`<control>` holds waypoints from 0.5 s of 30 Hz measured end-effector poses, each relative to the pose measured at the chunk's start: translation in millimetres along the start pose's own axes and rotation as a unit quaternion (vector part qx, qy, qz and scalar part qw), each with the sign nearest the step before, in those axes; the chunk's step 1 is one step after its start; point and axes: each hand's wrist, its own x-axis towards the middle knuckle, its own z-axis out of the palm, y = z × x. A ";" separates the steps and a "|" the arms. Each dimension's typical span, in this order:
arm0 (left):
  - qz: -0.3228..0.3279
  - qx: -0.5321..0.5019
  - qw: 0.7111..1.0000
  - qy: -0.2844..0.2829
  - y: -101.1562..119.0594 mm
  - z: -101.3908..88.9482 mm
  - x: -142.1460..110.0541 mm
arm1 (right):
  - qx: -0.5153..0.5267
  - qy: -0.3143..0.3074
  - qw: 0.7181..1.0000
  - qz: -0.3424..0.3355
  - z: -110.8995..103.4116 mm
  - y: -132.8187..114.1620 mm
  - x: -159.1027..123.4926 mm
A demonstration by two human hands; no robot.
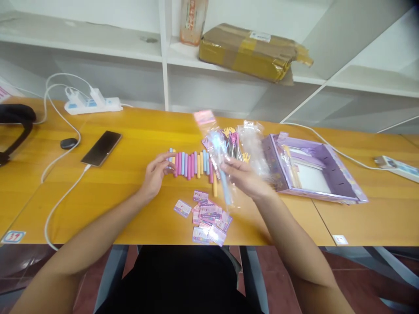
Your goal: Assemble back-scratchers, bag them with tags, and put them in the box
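My right hand (242,174) grips a clear plastic packet (229,192) with a pink header and a long light-blue piece inside. A row of short coloured sticks (190,165), pink, blue, purple and yellow, lies on the table between my hands. At the row's left end, my left hand (156,172) rests with its fingers curved and apart, at or touching the end sticks. Behind the packet lie several rods with small hand-shaped heads (233,138), partly hidden. Small printed purple cards (209,212) are scattered in a pile nearer to me.
Clear empty bags (251,144) lie beside an open purple box (343,174) holding cards and pieces. A phone (101,148) on a charging cable, a black mouse (68,143) and a power strip (93,106) are at left. A taped carton (248,52) sits on the shelf.
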 end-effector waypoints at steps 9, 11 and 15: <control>0.017 0.131 0.984 -0.121 0.0 5.3 -12.3 | -0.230 0.443 0.866 -0.015 -145.1 -55.7 -43.0; 0.026 0.134 0.982 -0.131 3.1 6.2 -13.0 | -0.237 0.489 0.839 0.018 -175.5 -54.2 -50.0; 0.018 0.141 0.978 -0.151 5.6 6.2 -12.7 | -0.215 0.429 0.869 0.120 -210.7 -30.1 -59.9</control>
